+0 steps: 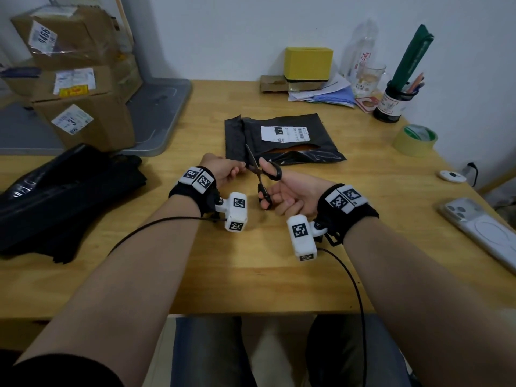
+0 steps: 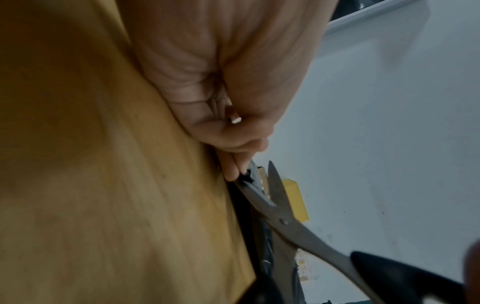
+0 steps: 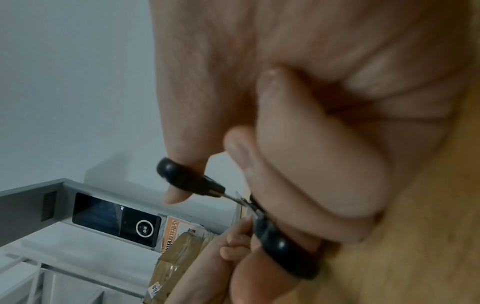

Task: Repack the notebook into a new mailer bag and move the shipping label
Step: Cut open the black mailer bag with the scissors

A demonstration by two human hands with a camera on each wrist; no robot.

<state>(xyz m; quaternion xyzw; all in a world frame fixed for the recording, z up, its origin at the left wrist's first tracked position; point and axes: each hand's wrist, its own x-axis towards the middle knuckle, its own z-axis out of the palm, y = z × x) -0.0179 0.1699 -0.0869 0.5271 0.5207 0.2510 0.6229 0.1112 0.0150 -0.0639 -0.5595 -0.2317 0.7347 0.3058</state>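
Observation:
A black mailer bag (image 1: 282, 138) lies mid-table with a white shipping label (image 1: 284, 133) on top. A brown notebook edge (image 1: 296, 148) shows through a torn slit below the label. My left hand (image 1: 223, 170) pinches the bag's near-left corner (image 2: 246, 174). My right hand (image 1: 282, 195) holds black-handled scissors (image 1: 261, 174), thumb and fingers through the loops (image 3: 285, 246). The blades (image 2: 275, 191) stand apart at the pinched corner. A pile of new black mailer bags (image 1: 61, 196) lies at the table's left.
Stacked cardboard boxes (image 1: 75, 76) stand at the far left. A yellow box (image 1: 308, 62), papers, a glass, a pen jar (image 1: 393, 101) and a tape roll (image 1: 416, 139) line the back and right. A phone (image 1: 480, 230) lies near the right edge.

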